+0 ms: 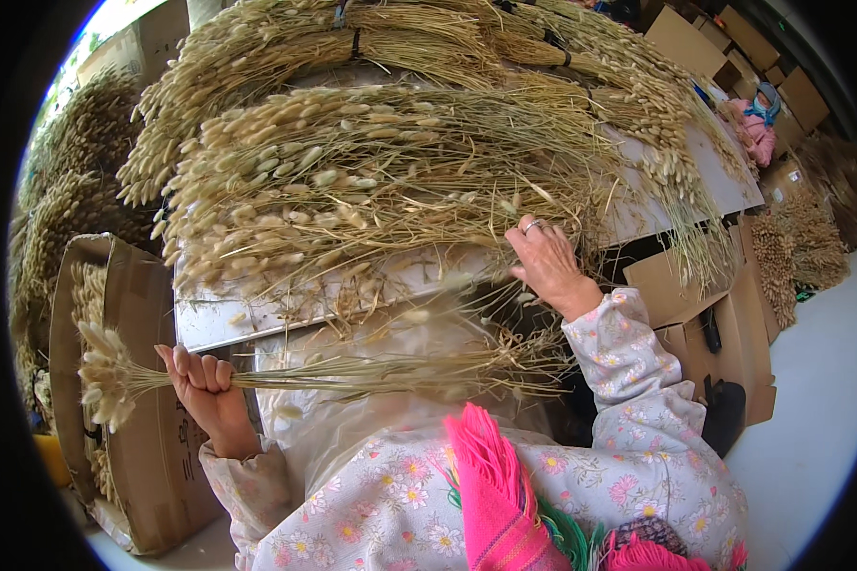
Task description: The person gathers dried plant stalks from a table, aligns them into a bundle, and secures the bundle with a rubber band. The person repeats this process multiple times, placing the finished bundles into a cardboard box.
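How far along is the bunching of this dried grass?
Done: tied bundles lie at the table's far side, and more heads fill the cardboard box on the left. In hand: the left hand grips a small bunch while the right hand reaches into the loose pile. Left: that large pile.

The left hand (203,381) is raised at the lower left, its fingers (195,366) curled shut in a fist, knuckles up, wrist bent back from a floral sleeve. The right hand (546,259) reaches forward and up, back of hand showing, a ring on one finger; its fingertips seem spread, partly hidden.
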The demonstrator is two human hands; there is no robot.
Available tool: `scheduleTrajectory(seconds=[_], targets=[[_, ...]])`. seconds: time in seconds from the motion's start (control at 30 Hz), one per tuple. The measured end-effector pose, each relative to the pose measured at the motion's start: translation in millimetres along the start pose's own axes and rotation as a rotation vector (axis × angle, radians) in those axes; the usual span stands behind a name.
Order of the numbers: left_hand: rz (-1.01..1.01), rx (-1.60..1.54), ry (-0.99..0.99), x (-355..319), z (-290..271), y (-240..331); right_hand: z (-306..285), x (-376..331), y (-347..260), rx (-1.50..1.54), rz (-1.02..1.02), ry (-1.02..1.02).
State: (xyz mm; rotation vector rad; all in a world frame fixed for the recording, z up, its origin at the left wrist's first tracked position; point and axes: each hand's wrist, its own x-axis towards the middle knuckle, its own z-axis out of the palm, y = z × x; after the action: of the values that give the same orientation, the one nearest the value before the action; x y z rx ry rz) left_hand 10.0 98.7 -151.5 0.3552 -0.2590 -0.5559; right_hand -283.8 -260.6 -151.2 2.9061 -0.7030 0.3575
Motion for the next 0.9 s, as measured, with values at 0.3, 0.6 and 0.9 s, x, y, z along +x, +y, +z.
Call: scheduleTrajectory(seconds=[0.3, 0.6, 0.9], targets=[[0.003, 0.010, -0.014, 1.0, 0.3, -5.0, -48.9, 14.9, 24.6, 0.517, 0.006, 0.102], [0.015, 0.037, 0.070, -0.3, 6.3, -8.5, -89.4, 90.8, 40.6, 0.689, 0.100, -0.101], [0.026, 0.028, 0.113, -1.3, 8.1, -8.5, -67.7, 143.6, 51.5, 0.506, -0.004, 0.067]])
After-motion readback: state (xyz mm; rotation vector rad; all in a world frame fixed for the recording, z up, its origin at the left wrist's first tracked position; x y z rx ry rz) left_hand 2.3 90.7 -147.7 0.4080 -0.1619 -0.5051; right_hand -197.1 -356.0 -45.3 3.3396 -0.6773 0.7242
